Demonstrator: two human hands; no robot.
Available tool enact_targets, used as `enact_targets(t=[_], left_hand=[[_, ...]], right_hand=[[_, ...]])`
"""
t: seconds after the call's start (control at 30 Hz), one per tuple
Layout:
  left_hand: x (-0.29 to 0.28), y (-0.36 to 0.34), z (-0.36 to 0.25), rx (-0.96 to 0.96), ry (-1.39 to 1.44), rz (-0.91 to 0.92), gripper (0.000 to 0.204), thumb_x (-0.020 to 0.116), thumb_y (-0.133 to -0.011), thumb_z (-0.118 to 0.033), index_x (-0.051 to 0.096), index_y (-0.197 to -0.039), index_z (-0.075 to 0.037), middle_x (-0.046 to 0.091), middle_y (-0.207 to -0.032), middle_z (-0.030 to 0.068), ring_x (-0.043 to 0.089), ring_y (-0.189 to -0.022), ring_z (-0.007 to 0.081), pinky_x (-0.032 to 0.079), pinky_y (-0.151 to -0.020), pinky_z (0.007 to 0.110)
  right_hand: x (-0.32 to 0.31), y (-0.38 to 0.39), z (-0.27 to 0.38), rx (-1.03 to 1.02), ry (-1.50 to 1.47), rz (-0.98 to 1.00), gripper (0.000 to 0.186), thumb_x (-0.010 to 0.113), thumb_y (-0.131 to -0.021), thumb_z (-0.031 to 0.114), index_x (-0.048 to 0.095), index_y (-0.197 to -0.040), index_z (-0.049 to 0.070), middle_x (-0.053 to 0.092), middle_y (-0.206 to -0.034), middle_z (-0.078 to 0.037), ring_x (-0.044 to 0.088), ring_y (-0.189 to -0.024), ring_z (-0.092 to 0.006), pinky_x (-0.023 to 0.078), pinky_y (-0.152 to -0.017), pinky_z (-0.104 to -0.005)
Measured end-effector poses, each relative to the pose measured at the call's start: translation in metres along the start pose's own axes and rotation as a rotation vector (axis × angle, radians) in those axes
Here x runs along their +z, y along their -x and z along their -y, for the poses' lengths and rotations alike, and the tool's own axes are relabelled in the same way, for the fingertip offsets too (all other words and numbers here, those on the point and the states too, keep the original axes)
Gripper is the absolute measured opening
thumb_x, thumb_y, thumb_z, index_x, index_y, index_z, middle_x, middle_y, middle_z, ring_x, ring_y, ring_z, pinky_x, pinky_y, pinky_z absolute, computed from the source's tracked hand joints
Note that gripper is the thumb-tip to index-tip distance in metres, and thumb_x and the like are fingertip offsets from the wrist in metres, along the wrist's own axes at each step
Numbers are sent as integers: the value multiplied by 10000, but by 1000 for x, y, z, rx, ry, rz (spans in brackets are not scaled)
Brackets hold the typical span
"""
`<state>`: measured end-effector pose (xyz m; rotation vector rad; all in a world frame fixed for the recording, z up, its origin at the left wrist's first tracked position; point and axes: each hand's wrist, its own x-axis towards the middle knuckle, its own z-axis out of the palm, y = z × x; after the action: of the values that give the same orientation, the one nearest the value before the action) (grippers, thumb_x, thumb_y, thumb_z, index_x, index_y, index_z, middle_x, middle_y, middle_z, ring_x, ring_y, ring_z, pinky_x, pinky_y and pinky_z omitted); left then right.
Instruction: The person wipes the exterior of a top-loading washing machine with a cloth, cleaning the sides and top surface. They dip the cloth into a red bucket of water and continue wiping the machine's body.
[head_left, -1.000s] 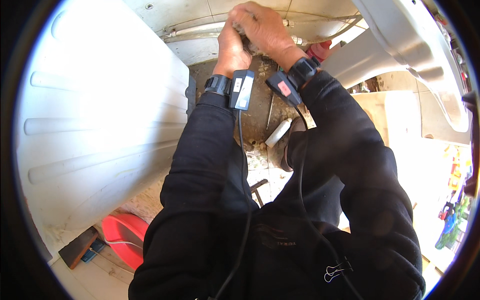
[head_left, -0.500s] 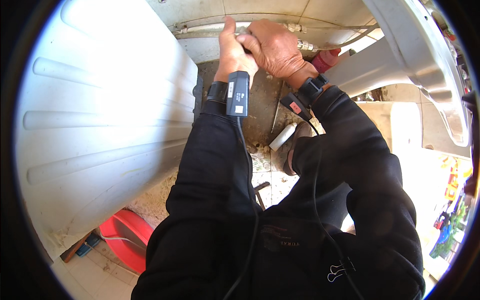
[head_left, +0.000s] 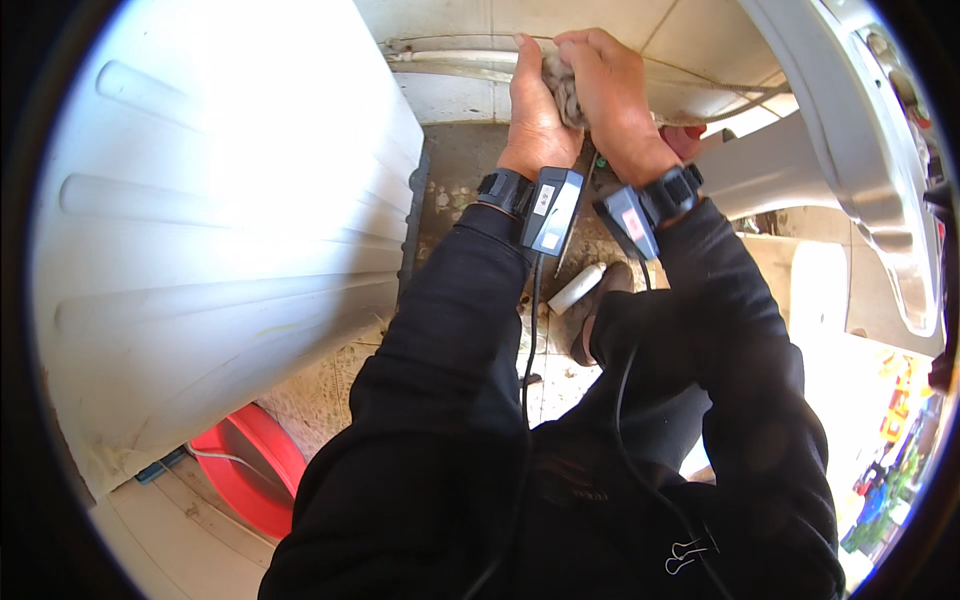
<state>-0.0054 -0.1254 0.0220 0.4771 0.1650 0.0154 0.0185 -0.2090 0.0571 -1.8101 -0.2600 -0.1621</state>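
My left hand (head_left: 540, 125) and my right hand (head_left: 620, 100) are close together near the tiled wall, both closed around a crumpled greyish cloth (head_left: 565, 92). The left thumb points up along one side of it; my right fingers curl over the other. Some fingertips are hidden. Just behind them, white pipes (head_left: 450, 57) run along the bottom of the wall. A red bottle (head_left: 680, 138) is partly hidden beside my right wrist.
A white ribbed appliance (head_left: 220, 200) stands at my left, above a red basin (head_left: 240, 470). A curved white fixture (head_left: 870, 170), perhaps a sink, overhangs on the right. A white bottle (head_left: 576, 287) lies on the dirty floor beside my shoe (head_left: 605, 295).
The view has shifted, so the scene sits further right. My hands have changed their grip: my right fingers are less bunched, and more of the grey cloth shows between the hands.
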Motion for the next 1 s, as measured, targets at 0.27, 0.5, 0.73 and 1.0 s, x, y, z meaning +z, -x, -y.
enact_targets(t=[0.27, 0.5, 0.73, 1.0], left_hand=[[-13, 14, -36, -136, 72, -62, 793, 405, -1111, -738, 642, -1280, 0, 722, -1199, 132, 708, -1167, 270, 593, -1027, 423], [-49, 2, -8, -170, -18, -22, 499, 465, -1140, -551, 673, -1218, -104, 725, -1217, 41, 690, -1182, 198, 556, -1013, 385], [-102, -31, 21, -145, -26, -8, 417, 473, -1115, -463, 676, -1245, -122, 725, -1255, 99, 716, -1156, 245, 589, -936, 423], [-87, -23, -7, 312, -1795, 41, 234, 665, -1060, -250, 693, -1183, -53, 747, -1108, 143, 728, -1000, 255, 594, -796, 441]], right_hand=[[-8, 23, 10, -833, 435, 205, 233, 688, -994, 264, 754, -1125, 83, 777, -1089, -141, 719, -1003, -409, 562, -911, -524], [4, 36, -7, -573, 549, 163, 215, 709, -1001, 287, 738, -1052, 80, 742, -975, -168, 713, -943, -421, 582, -819, -512], [18, 19, -26, -388, 578, 140, 300, 664, -1063, 348, 701, -944, 76, 718, -875, -221, 697, -845, -490, 554, -717, -565], [32, 5, -35, -96, 603, 148, 467, 560, -1070, 485, 775, -1049, 72, 794, -1058, -228, 730, -1063, -476, 571, -946, -577]])
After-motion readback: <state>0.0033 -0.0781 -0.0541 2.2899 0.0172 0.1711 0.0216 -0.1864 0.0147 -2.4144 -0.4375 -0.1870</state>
